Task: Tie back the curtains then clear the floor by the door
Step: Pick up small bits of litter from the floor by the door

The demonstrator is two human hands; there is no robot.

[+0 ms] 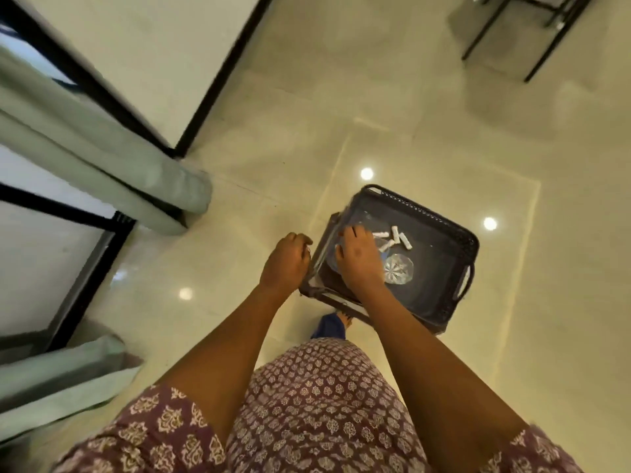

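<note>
A dark plastic basket (444,233) sits in front of me, above the glossy floor, with my foot (330,325) showing below its near edge. My left hand (285,264) has its fingers curled round the basket's left rim. Inside the basket, my right hand (358,257) lies over a clear plastic bottle (398,269) with its fingers curled on it. Several small white rolls (396,237) lie in the basket just beyond that hand. Pale green curtains (102,158) hang by the black-framed glass door (102,93) at the left.
A second fold of green curtain (61,380) touches the floor at the lower left. Black metal furniture legs (532,39) stand at the far upper right. Ceiling lights reflect as bright spots on the cream tiles (367,173).
</note>
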